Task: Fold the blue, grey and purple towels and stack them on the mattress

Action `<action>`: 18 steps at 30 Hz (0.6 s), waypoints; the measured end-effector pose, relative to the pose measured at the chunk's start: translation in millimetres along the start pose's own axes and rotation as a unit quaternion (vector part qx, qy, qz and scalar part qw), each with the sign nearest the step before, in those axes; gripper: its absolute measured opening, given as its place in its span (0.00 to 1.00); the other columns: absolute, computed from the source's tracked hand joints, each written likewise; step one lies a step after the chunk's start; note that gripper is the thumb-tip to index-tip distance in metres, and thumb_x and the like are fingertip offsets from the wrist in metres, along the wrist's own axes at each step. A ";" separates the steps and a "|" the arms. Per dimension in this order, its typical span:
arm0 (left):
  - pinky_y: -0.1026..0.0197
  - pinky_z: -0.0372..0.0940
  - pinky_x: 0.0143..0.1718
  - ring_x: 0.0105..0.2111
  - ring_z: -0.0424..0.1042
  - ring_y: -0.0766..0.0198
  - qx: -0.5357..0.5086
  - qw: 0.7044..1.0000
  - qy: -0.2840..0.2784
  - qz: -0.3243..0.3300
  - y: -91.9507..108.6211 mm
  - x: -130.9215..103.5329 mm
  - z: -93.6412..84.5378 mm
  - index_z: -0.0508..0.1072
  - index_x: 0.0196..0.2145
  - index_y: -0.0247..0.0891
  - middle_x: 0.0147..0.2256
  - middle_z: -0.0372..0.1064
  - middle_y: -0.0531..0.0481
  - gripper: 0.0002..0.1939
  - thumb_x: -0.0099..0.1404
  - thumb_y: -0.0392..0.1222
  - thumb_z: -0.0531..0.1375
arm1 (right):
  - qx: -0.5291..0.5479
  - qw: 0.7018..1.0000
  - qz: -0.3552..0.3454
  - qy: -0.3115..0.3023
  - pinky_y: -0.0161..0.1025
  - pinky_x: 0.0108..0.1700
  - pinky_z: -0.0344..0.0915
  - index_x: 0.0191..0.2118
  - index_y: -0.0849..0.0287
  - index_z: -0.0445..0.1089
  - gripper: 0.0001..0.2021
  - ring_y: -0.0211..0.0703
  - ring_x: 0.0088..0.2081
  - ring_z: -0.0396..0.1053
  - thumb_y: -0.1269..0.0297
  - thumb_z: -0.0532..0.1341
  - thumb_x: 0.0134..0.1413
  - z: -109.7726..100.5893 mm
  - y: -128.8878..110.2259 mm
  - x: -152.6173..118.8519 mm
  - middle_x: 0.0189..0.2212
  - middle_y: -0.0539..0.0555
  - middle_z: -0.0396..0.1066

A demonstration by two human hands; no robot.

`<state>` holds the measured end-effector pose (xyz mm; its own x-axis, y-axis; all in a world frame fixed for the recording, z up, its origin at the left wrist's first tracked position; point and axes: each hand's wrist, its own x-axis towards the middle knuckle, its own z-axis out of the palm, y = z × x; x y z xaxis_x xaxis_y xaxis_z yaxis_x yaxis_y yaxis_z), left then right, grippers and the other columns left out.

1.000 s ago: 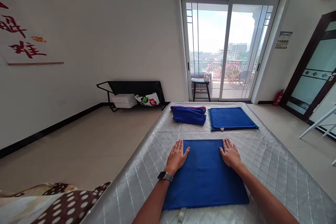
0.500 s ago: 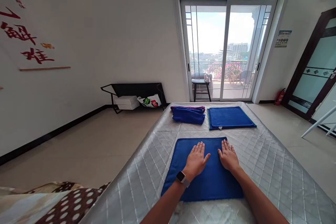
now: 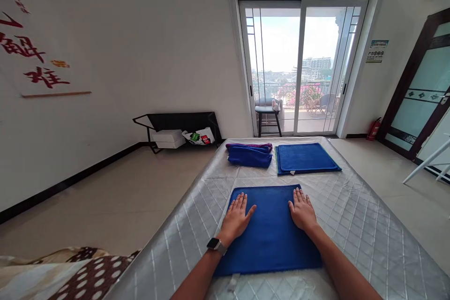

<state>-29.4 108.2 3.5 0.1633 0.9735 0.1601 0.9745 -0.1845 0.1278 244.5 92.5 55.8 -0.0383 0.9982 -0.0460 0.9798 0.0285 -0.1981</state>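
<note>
A blue towel (image 3: 269, 229), folded into a flat rectangle, lies on the silver quilted mattress (image 3: 355, 239) in front of me. My left hand (image 3: 236, 218) rests flat on the towel's left side, fingers stretched out and thumb apart. On its right side lies my right hand (image 3: 302, 210), also flat and open, near the far right corner. A small pale tag pokes out from the towel's near edge. Neither hand grips anything.
Toward the far end of the mattress are a bundle of blue and purple cloth (image 3: 249, 155) and a stack of flat folded blue towels (image 3: 305, 157). Polka-dot fabric (image 3: 100, 275) lies at lower left. Beyond stand a black rack (image 3: 181, 124) and sliding glass doors (image 3: 300, 70).
My left hand has slid left across the towel, from near its middle to its left edge. My right hand stays at the right side. The view has shifted slightly.
</note>
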 end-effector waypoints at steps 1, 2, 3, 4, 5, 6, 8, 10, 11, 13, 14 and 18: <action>0.45 0.49 0.67 0.69 0.47 0.49 0.002 1.000 0.007 -0.012 -15.5 -2.6 2.5 0.54 0.68 0.26 0.68 0.49 0.35 0.43 0.72 0.65 0.35 | -0.002 1.000 0.000 -0.001 0.46 0.70 0.33 0.71 0.70 0.43 0.32 0.44 0.72 0.34 0.56 0.38 0.68 -0.2 -0.1 0.5 0.72 0.60 0.41; 0.45 0.49 0.67 0.69 0.47 0.49 0.004 1.000 0.013 -0.018 -28.5 -5.3 5.3 0.53 0.68 0.26 0.68 0.50 0.35 0.43 0.72 0.65 0.35 | -0.004 1.000 0.000 -0.002 0.46 0.70 0.33 0.71 0.70 0.43 0.32 0.44 0.72 0.34 0.56 0.38 0.68 -0.1 -0.1 1.0 0.72 0.60 0.41; 0.45 0.49 0.67 0.69 0.48 0.49 0.005 1.000 0.019 -0.020 -38.8 -7.8 8.1 0.53 0.68 0.27 0.68 0.50 0.35 0.43 0.71 0.65 0.34 | -0.004 1.000 0.000 -0.002 0.46 0.70 0.33 0.71 0.70 0.43 0.32 0.44 0.72 0.35 0.56 0.38 0.68 0.0 -0.1 1.5 0.72 0.60 0.41; 0.46 0.50 0.67 0.68 0.49 0.50 0.005 1.000 0.024 -0.018 -46.2 -9.8 10.7 0.53 0.68 0.27 0.68 0.50 0.35 0.43 0.71 0.65 0.34 | -0.004 1.000 0.000 -0.001 0.46 0.70 0.33 0.71 0.70 0.43 0.32 0.44 0.72 0.35 0.56 0.38 0.68 0.3 0.0 2.0 0.72 0.60 0.41; 0.47 0.50 0.66 0.68 0.50 0.50 0.004 0.999 0.029 -0.017 -50.7 -11.2 12.8 0.53 0.68 0.27 0.68 0.51 0.35 0.43 0.71 0.65 0.34 | -0.003 1.000 0.000 -0.001 0.46 0.70 0.34 0.71 0.70 0.43 0.32 0.45 0.72 0.35 0.56 0.38 0.68 0.7 0.2 2.4 0.72 0.60 0.41; 0.48 0.51 0.66 0.68 0.51 0.51 0.003 0.999 0.033 -0.017 -52.9 -12.0 14.4 0.54 0.68 0.27 0.68 0.51 0.35 0.43 0.71 0.65 0.34 | -0.001 1.000 -0.001 0.000 0.46 0.70 0.34 0.71 0.71 0.43 0.32 0.45 0.72 0.35 0.56 0.38 0.68 1.1 0.4 2.7 0.72 0.61 0.42; 0.48 0.51 0.66 0.67 0.52 0.51 -0.002 0.999 0.039 -0.022 -51.7 -12.2 15.2 0.55 0.67 0.28 0.67 0.52 0.34 0.43 0.71 0.65 0.35 | 0.003 1.000 -0.001 0.003 0.47 0.70 0.34 0.71 0.71 0.43 0.32 0.45 0.72 0.35 0.56 0.39 0.68 1.6 0.7 2.9 0.71 0.61 0.42; 0.48 0.51 0.66 0.67 0.52 0.50 -0.006 0.999 0.038 -0.027 -47.0 -11.4 13.2 0.56 0.67 0.27 0.67 0.53 0.34 0.42 0.72 0.64 0.35 | 0.006 1.000 -0.001 0.006 0.47 0.70 0.34 0.71 0.71 0.43 0.32 0.45 0.72 0.35 0.56 0.39 0.68 1.3 0.6 2.6 0.71 0.62 0.43; 0.48 0.50 0.66 0.68 0.51 0.50 -0.006 0.999 0.035 -0.028 -44.5 -11.1 11.5 0.56 0.67 0.27 0.67 0.52 0.33 0.42 0.72 0.64 0.36 | 0.006 1.000 0.001 0.006 0.47 0.70 0.34 0.71 0.71 0.43 0.32 0.45 0.72 0.35 0.56 0.39 0.68 0.8 0.3 2.3 0.71 0.62 0.43; 0.48 0.50 0.66 0.68 0.50 0.50 -0.003 0.999 0.027 -0.031 -40.8 -11.0 8.0 0.55 0.67 0.25 0.67 0.51 0.32 0.41 0.72 0.63 0.36 | 0.003 1.000 0.005 0.005 0.46 0.70 0.34 0.71 0.70 0.43 0.32 0.44 0.72 0.35 0.56 0.39 0.68 -0.6 -0.5 1.3 0.71 0.61 0.43; 0.48 0.50 0.66 0.68 0.50 0.50 -0.002 0.999 0.023 -0.031 -39.7 -11.1 6.5 0.55 0.67 0.25 0.67 0.50 0.32 0.41 0.72 0.62 0.36 | 0.000 1.000 0.008 0.004 0.46 0.70 0.34 0.71 0.70 0.43 0.32 0.44 0.72 0.35 0.56 0.39 0.68 -1.3 -0.9 0.8 0.71 0.60 0.42; 0.47 0.50 0.66 0.68 0.50 0.49 0.001 0.999 0.020 -0.027 -39.3 -11.7 3.7 0.54 0.67 0.25 0.67 0.50 0.31 0.40 0.73 0.61 0.37 | -0.001 1.000 0.013 0.004 0.47 0.70 0.35 0.71 0.70 0.43 0.32 0.44 0.72 0.36 0.57 0.39 0.68 -2.7 -2.3 -0.8 0.72 0.60 0.41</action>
<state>-69.0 104.6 -7.0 0.1048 0.9756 0.1928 0.9819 -0.1323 0.1358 242.9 91.9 59.0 -0.0117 0.9990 -0.0424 0.9810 0.0032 -0.1941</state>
